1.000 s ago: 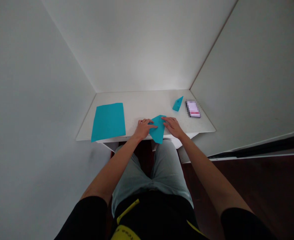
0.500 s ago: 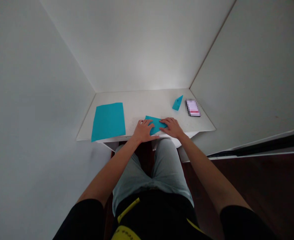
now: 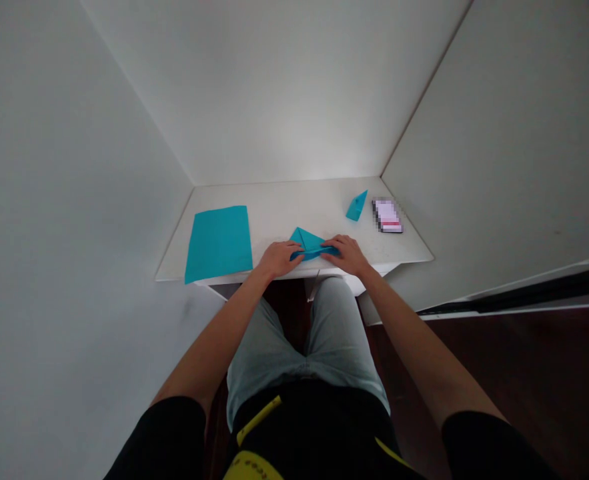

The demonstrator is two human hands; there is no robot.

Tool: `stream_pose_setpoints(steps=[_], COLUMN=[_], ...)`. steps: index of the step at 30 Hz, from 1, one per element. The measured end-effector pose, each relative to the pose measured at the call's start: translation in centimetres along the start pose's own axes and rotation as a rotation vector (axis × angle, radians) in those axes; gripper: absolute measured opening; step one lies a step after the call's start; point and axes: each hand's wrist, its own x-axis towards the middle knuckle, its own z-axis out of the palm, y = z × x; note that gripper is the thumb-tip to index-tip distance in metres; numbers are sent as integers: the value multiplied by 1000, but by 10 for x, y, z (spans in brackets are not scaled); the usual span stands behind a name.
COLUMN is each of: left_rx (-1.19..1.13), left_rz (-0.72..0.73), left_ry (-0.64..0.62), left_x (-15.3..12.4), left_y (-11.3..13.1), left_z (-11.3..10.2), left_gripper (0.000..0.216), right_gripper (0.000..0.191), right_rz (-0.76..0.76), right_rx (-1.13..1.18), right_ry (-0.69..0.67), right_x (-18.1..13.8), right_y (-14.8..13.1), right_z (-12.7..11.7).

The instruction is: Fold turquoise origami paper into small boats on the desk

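Folding midway: our left hand (image 3: 277, 257) and right hand (image 3: 348, 253), fingers flat, press the teal paper (image 3: 308, 241); folded piece (image 3: 357, 205) done, sheet (image 3: 219, 241) untouched

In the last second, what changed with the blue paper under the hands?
The folded teal paper overhung the table edge as a diamond; its lower point was folded up, leaving a low band with a triangular flap. The left hand and right hand stayed on its ends. The flat teal sheet, small folded piece and phone did not move.
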Motion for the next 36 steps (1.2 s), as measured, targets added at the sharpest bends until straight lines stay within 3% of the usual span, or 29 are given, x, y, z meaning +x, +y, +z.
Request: stream_pose_setpoints(steps=[7, 13, 16, 20, 28, 31, 36], left_rx=[24, 126, 168, 143, 83, 98, 100], left_rz=[-116, -137, -93, -42, -147, -163, -100], left_ry=[-25, 83, 124, 88, 117, 87, 75], left_x=[4, 5, 1, -6, -16, -18, -26], left_y=[3, 16, 27, 44, 52, 48, 36], left_z=[-4, 5, 13, 27, 43, 42, 39], left_gripper=[39, 48, 43, 44, 56, 62, 70], right_gripper=[41, 46, 57, 59, 51, 46, 57], right_rz=[54, 184, 160, 143, 108, 1, -149], right_rx=[60, 63, 83, 30, -80, -127, -132], right_ry=[51, 126, 155, 206, 231, 167, -32], right_x=[6, 11, 9, 6, -1, -6, -13], right_y=[5, 10, 8, 5, -10, -27, -37], right_z=[5, 13, 15, 14, 8, 10, 22])
